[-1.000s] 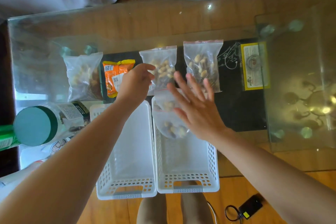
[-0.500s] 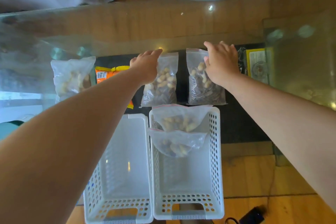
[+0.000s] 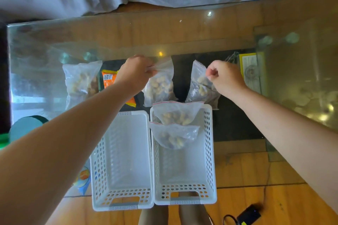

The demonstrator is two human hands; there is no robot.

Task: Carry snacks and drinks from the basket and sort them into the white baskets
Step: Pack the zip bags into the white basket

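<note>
On the glass table, just beyond the 2 white baskets, the left hand pinches the top edge of 1 clear nut bag and the right hand pinches another bag. Both bags look light, soft and floppy, probably slippery; the sealed top strip seems the best hold. 2 bags already rest in the right basket.

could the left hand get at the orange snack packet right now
Probably not yet: the left hand is pinching a clear zip bag of nuts, and its forearm lies over the orange foil snack packet.
</note>
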